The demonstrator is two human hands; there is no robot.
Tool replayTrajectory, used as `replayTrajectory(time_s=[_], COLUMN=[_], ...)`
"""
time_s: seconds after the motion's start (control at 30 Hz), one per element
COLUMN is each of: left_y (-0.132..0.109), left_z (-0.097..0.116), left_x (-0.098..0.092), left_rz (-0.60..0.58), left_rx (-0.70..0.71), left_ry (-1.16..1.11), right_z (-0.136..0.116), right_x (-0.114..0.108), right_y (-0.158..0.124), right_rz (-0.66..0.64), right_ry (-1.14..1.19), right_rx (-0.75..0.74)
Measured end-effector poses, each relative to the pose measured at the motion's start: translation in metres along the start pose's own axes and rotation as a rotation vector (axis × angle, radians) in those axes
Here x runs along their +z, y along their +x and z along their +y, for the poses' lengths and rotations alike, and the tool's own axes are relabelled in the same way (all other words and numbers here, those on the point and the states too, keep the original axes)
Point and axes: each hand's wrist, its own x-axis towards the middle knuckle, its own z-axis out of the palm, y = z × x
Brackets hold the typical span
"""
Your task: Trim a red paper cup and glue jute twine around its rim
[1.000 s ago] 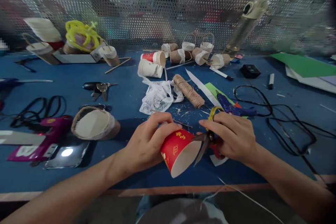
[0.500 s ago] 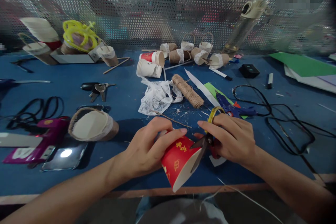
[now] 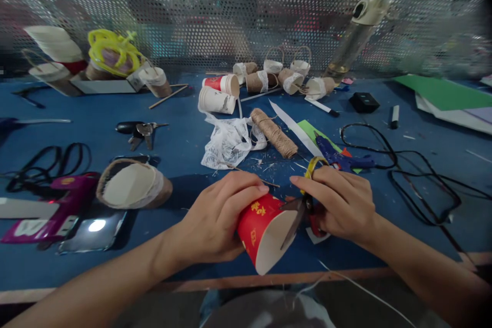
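My left hand is wrapped round a red paper cup with gold print, tilted on its side with the open mouth toward me. My right hand grips scissors with a yellow and red handle. One dark blade lies across the cup's rim and reaches inside the mouth. Both hands are low over the blue table, near its front edge.
A twine spool, white lace, a blue glue gun, black cables, keys, a twine-wrapped cup, a purple glue gun, paper cups and small twine baskets lie about. Perforated metal mesh closes the back.
My left hand has turned the red cup, and its rim has shifted slightly left and down. The scissors stay at the cup's rim.
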Motion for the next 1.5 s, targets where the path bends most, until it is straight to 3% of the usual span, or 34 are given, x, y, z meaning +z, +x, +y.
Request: replayTrajectory(time_s=[0.37,0.83,1.5], left_y=[-0.004,-0.007,-0.003], left_z=[0.002,0.000,0.002], left_x=[0.002,0.004,0.006], left_rz=[0.029,-0.026,-0.022], left_rx=[0.052,0.066,0.087], left_ry=[0.164,0.024,0.086], right_z=[0.003,0.002,0.002], right_x=[-0.001,-0.004,-0.007], right_y=[-0.001,0.005,0.009], right_rz=[-0.003,0.025,0.036], right_ry=[-0.022,-0.091,-0.111], right_rx=[0.003,-0.063,-0.090])
